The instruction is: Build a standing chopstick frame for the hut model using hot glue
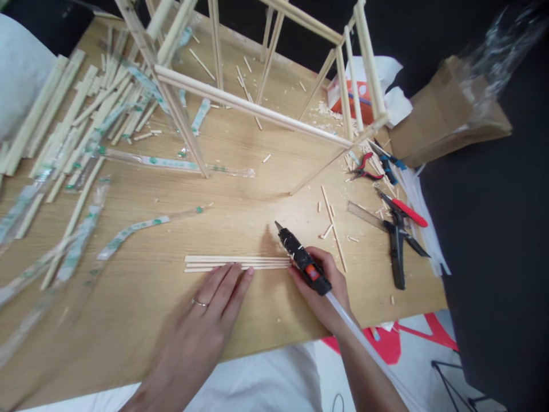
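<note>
My right hand is wrapped round a black hot glue gun with a clear glue stick sticking out of its back; the nozzle points up and left, away from me. Its body lies over the right end of a few thin wooden sticks laid side by side on the wooden table. My left hand, a ring on one finger, lies flat with fingers stretched, the fingertips touching the near side of those sticks.
A frame of glued wooden sticks stands at the back of the table. Loose chopsticks and plastic wrappers cover the left side. Red-handled pliers, cutters and a ruler lie at the right, beside a cardboard box.
</note>
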{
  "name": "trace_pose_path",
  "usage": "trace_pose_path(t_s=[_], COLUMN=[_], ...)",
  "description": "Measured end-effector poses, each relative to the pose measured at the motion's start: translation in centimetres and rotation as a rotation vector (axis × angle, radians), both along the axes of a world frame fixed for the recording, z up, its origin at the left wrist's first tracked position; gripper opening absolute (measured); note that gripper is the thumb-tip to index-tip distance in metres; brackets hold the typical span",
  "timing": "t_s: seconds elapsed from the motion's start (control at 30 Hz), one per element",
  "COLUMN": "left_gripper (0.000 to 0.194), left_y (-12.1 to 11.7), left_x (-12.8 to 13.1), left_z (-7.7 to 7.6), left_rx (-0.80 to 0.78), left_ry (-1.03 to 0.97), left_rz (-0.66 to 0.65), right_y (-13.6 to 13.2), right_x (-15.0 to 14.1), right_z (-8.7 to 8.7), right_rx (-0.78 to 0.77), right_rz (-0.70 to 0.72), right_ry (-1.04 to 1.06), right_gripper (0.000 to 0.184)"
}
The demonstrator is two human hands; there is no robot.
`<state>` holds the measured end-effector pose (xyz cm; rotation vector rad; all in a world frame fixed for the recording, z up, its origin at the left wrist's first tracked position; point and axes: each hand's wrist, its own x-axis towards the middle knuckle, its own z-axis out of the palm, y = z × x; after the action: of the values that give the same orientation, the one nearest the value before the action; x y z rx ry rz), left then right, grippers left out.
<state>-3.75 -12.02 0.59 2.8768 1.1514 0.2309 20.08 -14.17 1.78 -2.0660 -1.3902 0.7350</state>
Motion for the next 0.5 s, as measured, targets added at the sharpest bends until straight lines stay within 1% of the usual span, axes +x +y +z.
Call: trace_pose_path(t_s=[0.13, 0.23, 0.3, 0.4, 0.47, 0.5], left_gripper=[0.056, 0.051, 0.049, 0.046, 0.042, 0.039], left_y=[0.4, 0.4, 0.2, -0.2, -0.1, 0.1], left_x=[0.3, 0.5, 0.3, -1.0, -2.5, -3.2], left_z=[0.0, 0.1, 0.0, -0.3, -0.6, -0.7], left_rx=[-0.025, -0.027, -0.055, -0.107, -0.124, -0.141], left_ry=[-0.026, -0.104, -0.168, -0.277, -0.356, -0.384], left_rz=[-0.011, -0.007, 0.022, 0.073, 0.153, 0.214], right_y=[0.0, 0.1, 0.1, -0.1, -0.6, -0.9], right_x=[-0.1, -0.3, -0.5, -0.5, -0.3, -0.1], right_z=[0.0, 0.1, 0.4, 1.3, 2.2, 2.7], right_rx=[0.007, 0.013, 0.022, 0.02, 0.01, -0.006], right_rz=[0.006, -0.006, -0.04, -0.105, -0.118, -0.108], right_ry=[0.016, 0.034, 0.052, 0.071, 0.115, 0.155], right_gripper=[0.035, 0.034, 0.034, 0.038, 0.038, 0.037])
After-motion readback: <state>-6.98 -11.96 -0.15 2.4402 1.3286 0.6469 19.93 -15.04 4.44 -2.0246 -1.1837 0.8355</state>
